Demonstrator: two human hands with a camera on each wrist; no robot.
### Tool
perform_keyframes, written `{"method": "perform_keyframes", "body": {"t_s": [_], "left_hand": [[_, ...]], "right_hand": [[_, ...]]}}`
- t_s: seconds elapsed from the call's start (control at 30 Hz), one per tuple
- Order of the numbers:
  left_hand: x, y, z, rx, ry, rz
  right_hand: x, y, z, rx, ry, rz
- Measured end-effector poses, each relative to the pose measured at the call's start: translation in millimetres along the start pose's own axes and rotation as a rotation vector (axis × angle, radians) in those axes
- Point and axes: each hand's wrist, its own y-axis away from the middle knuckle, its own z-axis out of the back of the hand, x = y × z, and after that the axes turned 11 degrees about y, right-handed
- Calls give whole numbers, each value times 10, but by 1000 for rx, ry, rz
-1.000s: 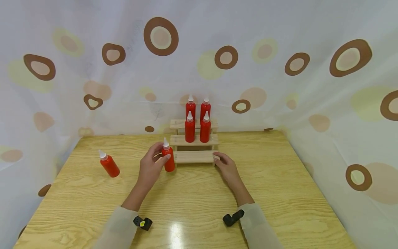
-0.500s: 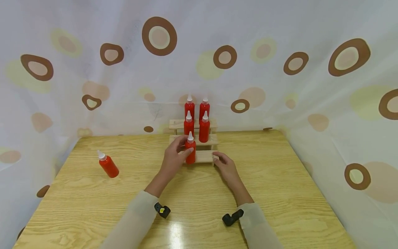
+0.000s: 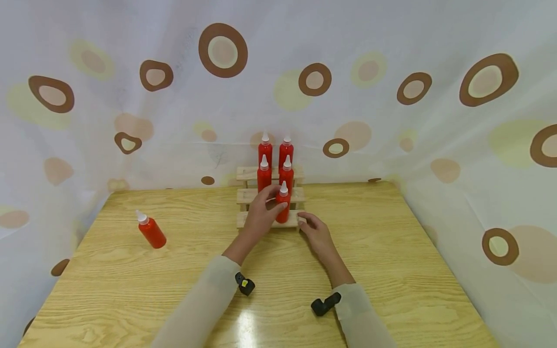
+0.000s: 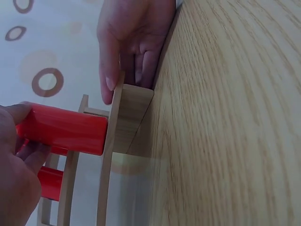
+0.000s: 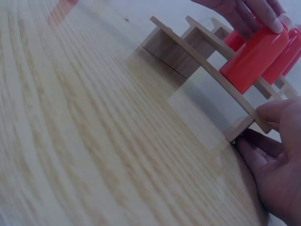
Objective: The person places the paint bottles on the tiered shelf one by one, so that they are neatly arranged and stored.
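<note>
My left hand [image 3: 260, 216] grips a red squeeze bottle [image 3: 283, 209] with a white pointed nozzle, fingers and thumb about its sides. The bottle is upright, its base right at the front step of a three-tier wooden rack [image 3: 245, 221], toward the right end. In the left wrist view, the base of the red bottle [image 4: 66, 129] meets the step's board. My right hand [image 3: 318, 237] pinches the right end of that front step; its thumb and fingers lie about the board's end in the right wrist view. Several similar bottles [image 3: 263, 179] stand on the two upper tiers, partly covered by one another.
Another red squeeze bottle [image 3: 152, 233] stands by itself on the left of the wooden table [image 3: 391, 270]. A pale curtain [image 3: 361, 29] with brown rings hangs behind and along both sides. Small black cameras are strapped at both wrists.
My left hand has carried the bottle rightward from beside the rack, over the front step to its right end. The right hand keeps its hold on the rack.
</note>
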Motion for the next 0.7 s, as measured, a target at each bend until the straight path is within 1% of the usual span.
{"method": "perform_keyframes", "body": {"t_s": [0.2, 0.4, 0.47, 0.57, 0.63, 0.7], "left_hand": [[69, -47, -59, 20, 5, -23], [100, -52, -76, 29, 17, -33], [91, -49, -72, 31, 3, -27], [67, -29, -51, 24, -42, -6], [35, -3, -22, 15, -65, 5], [-6, 35, 26, 4, -77, 3]], "right_hand": [[-20, -20, -11, -10, 19, 7], [-15, -23, -15, -9, 20, 7], [-6, -21, -14, -5, 17, 6], [-7, -19, -14, 1, 15, 5], [-8, -17, -16, -1, 16, 6], [-10, -18, -18, -6, 14, 3]]}}
